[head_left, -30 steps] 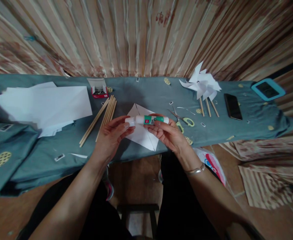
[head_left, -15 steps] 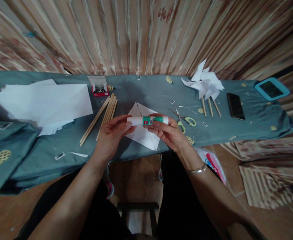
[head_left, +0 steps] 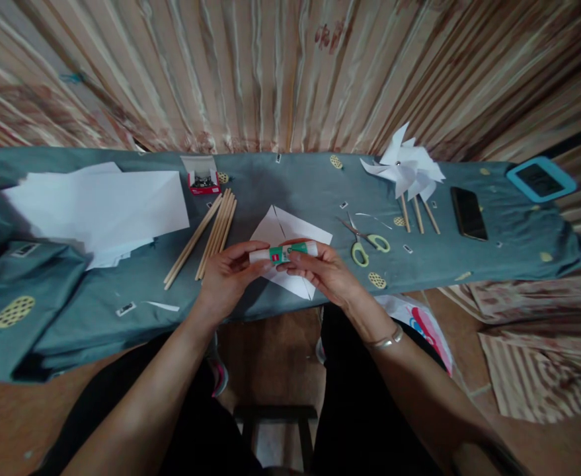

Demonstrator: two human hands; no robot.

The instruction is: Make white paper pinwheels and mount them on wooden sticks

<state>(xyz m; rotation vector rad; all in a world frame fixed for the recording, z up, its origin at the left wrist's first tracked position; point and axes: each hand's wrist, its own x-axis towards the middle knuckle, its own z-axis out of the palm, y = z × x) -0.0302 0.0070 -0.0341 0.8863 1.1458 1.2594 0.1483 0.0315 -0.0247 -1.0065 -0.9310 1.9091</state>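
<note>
Between both hands lies a glue stick (head_left: 283, 254), white with a green label, held sideways in front of me. My left hand (head_left: 225, 276) pinches its white left end. Around the labelled right part, the fingers of my right hand (head_left: 328, 270) are closed. Below the glue stick a square white sheet of paper (head_left: 297, 228) rests on the cloth, cut lines running in from two opposite corners. The hands partly cover this sheet. Green-handled scissors (head_left: 362, 239) lie open to the right of it.
Wooden sticks (head_left: 215, 231) and a red box of small metal pieces (head_left: 203, 184) lie left of the sheet. Further left is a stack of white paper (head_left: 106, 205). Paper pinwheels (head_left: 404, 162), a phone (head_left: 468, 213) and a blue-framed device (head_left: 541, 177) are on the right.
Both hands have come closer together, and the white part left of the label shows shorter. The glue stick sits slightly lower and further left in view. My view has shifted slightly.
</note>
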